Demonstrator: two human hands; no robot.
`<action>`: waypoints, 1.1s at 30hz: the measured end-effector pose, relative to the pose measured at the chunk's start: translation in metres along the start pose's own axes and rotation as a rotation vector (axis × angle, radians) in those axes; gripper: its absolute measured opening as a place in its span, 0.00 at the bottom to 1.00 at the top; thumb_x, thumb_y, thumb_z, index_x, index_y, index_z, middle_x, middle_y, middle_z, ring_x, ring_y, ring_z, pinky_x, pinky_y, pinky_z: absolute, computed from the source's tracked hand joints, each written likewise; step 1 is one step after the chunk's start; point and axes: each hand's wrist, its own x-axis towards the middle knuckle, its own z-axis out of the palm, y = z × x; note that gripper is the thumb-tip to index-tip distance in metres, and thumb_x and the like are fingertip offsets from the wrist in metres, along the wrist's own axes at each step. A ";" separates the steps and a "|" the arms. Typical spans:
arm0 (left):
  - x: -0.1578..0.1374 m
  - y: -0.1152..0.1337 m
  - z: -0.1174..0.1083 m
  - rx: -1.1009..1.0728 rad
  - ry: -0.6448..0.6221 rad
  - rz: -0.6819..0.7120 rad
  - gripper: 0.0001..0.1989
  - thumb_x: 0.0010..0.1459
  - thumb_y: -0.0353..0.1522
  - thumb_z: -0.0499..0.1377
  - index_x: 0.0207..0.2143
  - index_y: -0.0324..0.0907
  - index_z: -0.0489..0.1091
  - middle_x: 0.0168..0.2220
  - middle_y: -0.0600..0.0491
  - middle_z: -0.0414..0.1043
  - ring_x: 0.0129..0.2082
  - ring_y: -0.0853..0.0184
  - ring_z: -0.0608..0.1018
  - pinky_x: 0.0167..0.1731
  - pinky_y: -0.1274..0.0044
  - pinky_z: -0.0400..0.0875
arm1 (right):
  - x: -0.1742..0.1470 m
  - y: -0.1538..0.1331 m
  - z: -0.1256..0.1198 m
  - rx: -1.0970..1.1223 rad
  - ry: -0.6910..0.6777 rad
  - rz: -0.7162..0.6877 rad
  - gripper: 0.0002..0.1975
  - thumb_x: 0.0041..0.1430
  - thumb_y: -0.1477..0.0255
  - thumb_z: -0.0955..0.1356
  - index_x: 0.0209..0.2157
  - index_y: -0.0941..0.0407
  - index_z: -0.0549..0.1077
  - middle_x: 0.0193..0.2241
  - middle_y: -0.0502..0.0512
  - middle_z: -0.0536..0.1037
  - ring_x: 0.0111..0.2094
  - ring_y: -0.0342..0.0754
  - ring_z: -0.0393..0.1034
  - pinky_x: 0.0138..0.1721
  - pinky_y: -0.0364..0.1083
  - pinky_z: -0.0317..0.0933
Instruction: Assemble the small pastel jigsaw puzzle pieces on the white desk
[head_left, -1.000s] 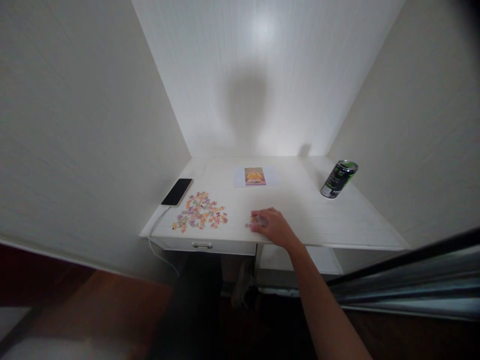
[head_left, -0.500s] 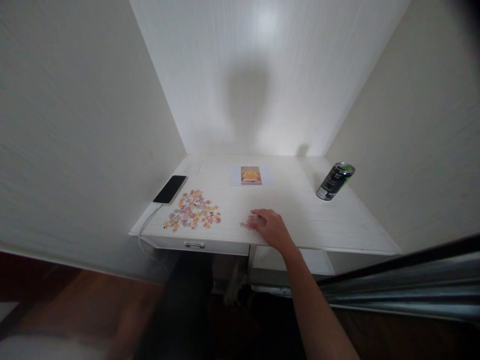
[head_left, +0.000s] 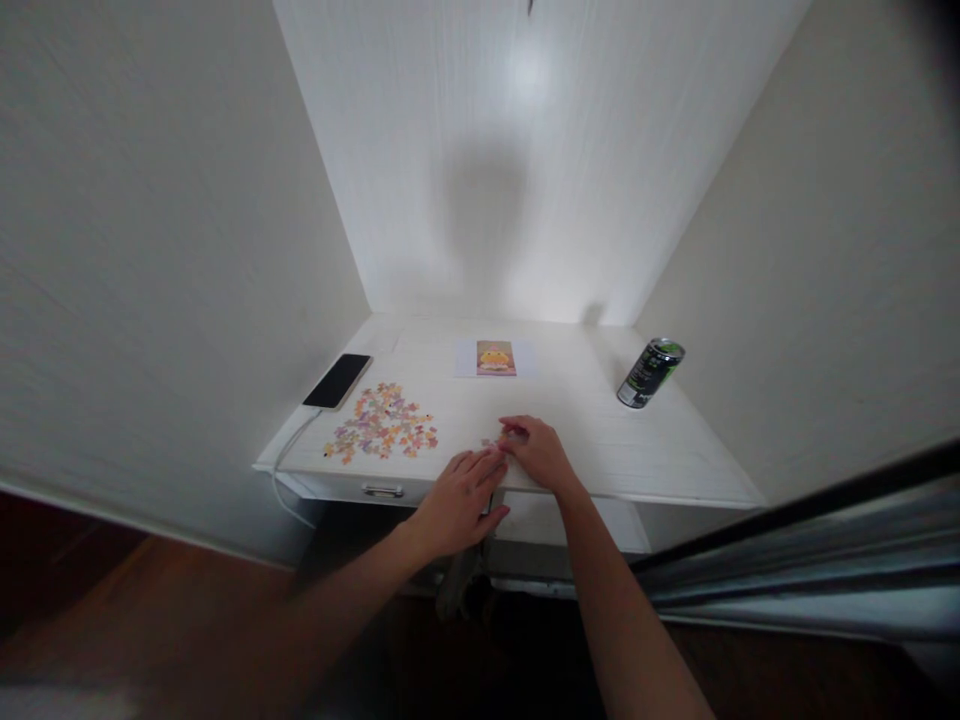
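My left hand (head_left: 461, 500) rests at the front edge of the white desk (head_left: 592, 440), its fingers stretched out over a small group of jigsaw puzzle pieces (head_left: 486, 442) and its thumb apart. My right hand (head_left: 541, 455) bends over the same group from the right, fingertips closed together on a puzzle piece that they mostly cover. Both hands' fingertips meet or nearly touch there. To the left lies a larger spread of loose jigsaw pieces (head_left: 382, 425) in orange, yellow, pink and purple.
A picture card (head_left: 496, 358) with a yellow figure lies on white paper at the back. A dark-screened phone (head_left: 339, 381) with a white cable (head_left: 279, 480) lies at left. A black and green can (head_left: 649, 374) stands at right. Panels enclose the desk on three sides.
My left hand has come in from below and now lies beside my right hand at the small group of pieces. My right hand stays over that group. The view has shifted slightly.
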 end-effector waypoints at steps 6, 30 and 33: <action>-0.012 -0.010 0.002 -0.004 -0.003 0.005 0.27 0.64 0.39 0.54 0.62 0.37 0.58 0.66 0.42 0.51 0.66 0.54 0.53 0.65 0.61 0.50 | 0.001 -0.009 0.000 0.038 -0.049 0.009 0.18 0.53 0.75 0.70 0.48 0.57 0.75 0.38 0.54 0.78 0.38 0.44 0.72 0.45 0.45 0.65; -0.016 -0.018 0.013 -0.051 0.034 0.011 0.32 0.60 0.42 0.57 0.62 0.37 0.57 0.65 0.37 0.51 0.66 0.50 0.54 0.65 0.62 0.47 | 0.028 -0.017 -0.009 0.024 -0.315 0.171 0.12 0.52 0.74 0.71 0.39 0.60 0.76 0.30 0.53 0.80 0.31 0.43 0.73 0.34 0.43 0.66; -0.017 -0.018 0.012 -0.061 0.039 0.009 0.33 0.59 0.42 0.58 0.63 0.37 0.57 0.66 0.38 0.50 0.66 0.51 0.53 0.65 0.63 0.46 | 0.028 -0.014 -0.007 0.070 -0.333 0.167 0.12 0.52 0.74 0.71 0.40 0.60 0.75 0.31 0.53 0.80 0.31 0.44 0.74 0.35 0.43 0.67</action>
